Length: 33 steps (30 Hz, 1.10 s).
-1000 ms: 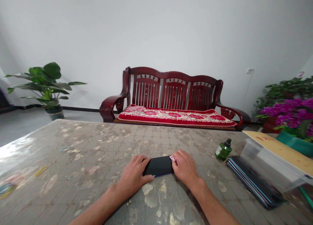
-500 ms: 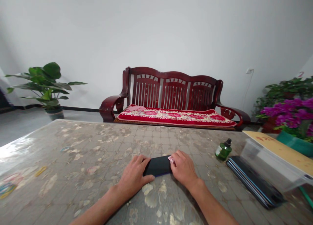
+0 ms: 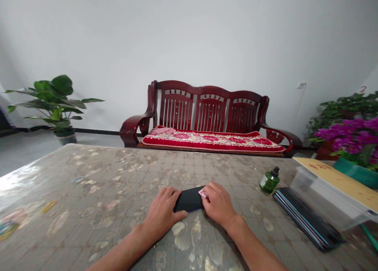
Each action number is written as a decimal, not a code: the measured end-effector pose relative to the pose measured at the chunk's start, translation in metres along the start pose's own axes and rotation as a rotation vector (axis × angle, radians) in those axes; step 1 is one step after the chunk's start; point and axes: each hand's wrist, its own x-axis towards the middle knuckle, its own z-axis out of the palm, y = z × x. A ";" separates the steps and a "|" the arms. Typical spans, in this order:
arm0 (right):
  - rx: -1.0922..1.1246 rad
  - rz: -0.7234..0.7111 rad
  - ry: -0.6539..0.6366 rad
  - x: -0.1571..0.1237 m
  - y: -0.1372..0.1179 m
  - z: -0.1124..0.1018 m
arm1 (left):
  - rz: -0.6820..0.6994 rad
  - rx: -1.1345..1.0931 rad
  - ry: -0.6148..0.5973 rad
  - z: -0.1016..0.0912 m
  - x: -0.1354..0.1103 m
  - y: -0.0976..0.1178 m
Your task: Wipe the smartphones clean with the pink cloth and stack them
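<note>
A smartphone [image 3: 189, 200] with a dark screen lies flat on the patterned tablecloth [image 3: 141, 172], face up. My left hand [image 3: 162, 208] grips its left end, thumb along the near edge and fingers on the far edge. Over the right part of the screen is my right hand [image 3: 218, 204], fingers curled round a small pinkish-white cloth [image 3: 202, 193] that touches the glass. Most of the cloth is hidden under the fingers.
To the right stand a green bottle [image 3: 269, 180], a stack of phones [image 3: 307, 218] and a clear plastic box [image 3: 319, 200] with a yellow board [image 3: 339, 178] on top. Rubber bands [image 3: 49, 206] lie at left. A wooden bench [image 3: 211, 109] is beyond the table.
My right hand has slid a little left across the screen with the cloth. My left hand and the phone have hardly moved.
</note>
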 end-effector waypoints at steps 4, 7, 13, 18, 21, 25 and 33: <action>0.063 -0.081 -0.025 -0.001 -0.009 -0.001 | 0.001 0.017 0.008 0.001 -0.001 0.001; -0.013 0.022 -0.004 0.003 -0.003 -0.003 | -0.006 0.036 0.017 0.003 -0.001 0.003; -0.006 0.026 0.016 0.002 0.001 -0.001 | -0.025 0.060 0.031 0.006 -0.001 0.005; 0.057 -0.083 -0.015 0.000 -0.005 0.000 | -0.028 0.057 0.024 0.005 -0.003 0.009; -0.006 0.049 0.018 0.005 0.003 -0.001 | -0.025 0.051 -0.010 0.005 -0.006 0.013; 0.006 0.107 0.034 0.006 0.011 -0.002 | 0.002 0.028 -0.064 0.007 -0.012 0.020; 0.139 0.019 -0.026 0.005 0.010 -0.006 | 0.052 -0.007 -0.163 0.006 -0.026 0.036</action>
